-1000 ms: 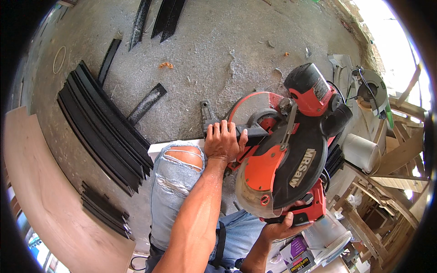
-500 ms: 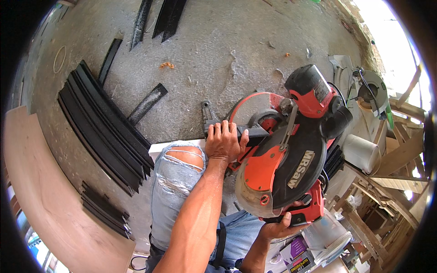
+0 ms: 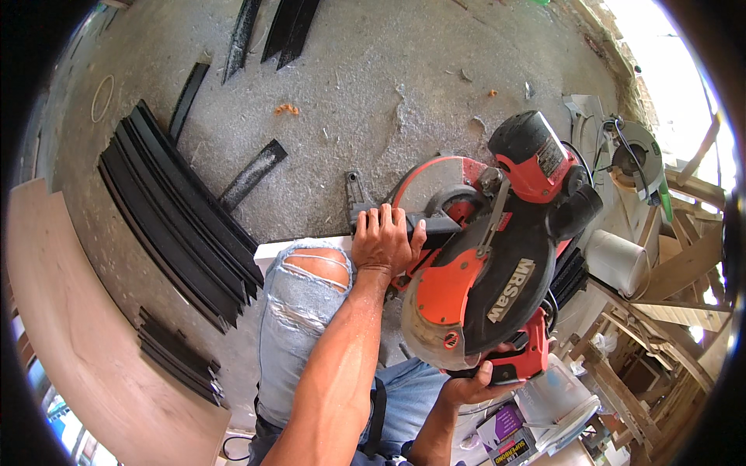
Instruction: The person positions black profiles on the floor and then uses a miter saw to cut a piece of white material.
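A red and black miter saw [image 3: 513,264] stands in front of me to the right, its clear blade guard [image 3: 431,339] toward me. My right hand [image 3: 468,387] is closed round the saw's red and black handle [image 3: 532,349] from below. Over the saw's black fence [image 3: 435,225] curl the fingers of my left hand [image 3: 381,242], which presses a white strip [image 3: 268,251] against it. The strip reaches left past my bent knee; its part under my palm is hidden. The blade is mostly covered.
Long black profiles [image 3: 175,213] lie stacked on the concrete floor at left, with shorter ones [image 3: 179,357] nearer. A wood panel [image 3: 85,334] lies at far left. At right are another saw [image 3: 637,159], a white bucket [image 3: 614,260] and scrap timber [image 3: 684,268].
The saw's handle and my right hand have shifted very slightly to the left. My left hand stays in place on the fence and strip.
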